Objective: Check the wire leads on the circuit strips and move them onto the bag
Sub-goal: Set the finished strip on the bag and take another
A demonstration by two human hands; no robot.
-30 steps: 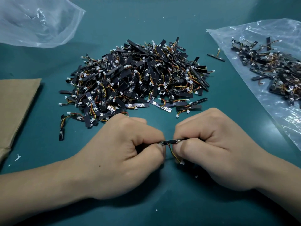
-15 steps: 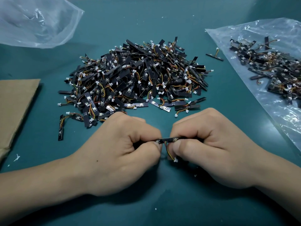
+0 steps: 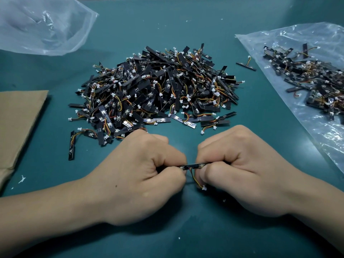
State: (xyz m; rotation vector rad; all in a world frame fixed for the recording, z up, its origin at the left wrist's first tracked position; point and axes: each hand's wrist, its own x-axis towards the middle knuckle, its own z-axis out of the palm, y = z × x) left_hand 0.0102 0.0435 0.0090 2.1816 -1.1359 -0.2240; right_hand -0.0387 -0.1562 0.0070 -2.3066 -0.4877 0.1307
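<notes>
Low over the teal worktop (image 3: 186, 25), the left hand (image 3: 141, 175) curls tightly, pinching one end of a circuit strip (image 3: 192, 166); the right hand (image 3: 240, 170), equally curled, pinches the other, its wire lead (image 3: 195, 180) dangling between them.

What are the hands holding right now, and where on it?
One circuit strip, pinched at its two ends: left hand on one, right hand on the other.
</notes>
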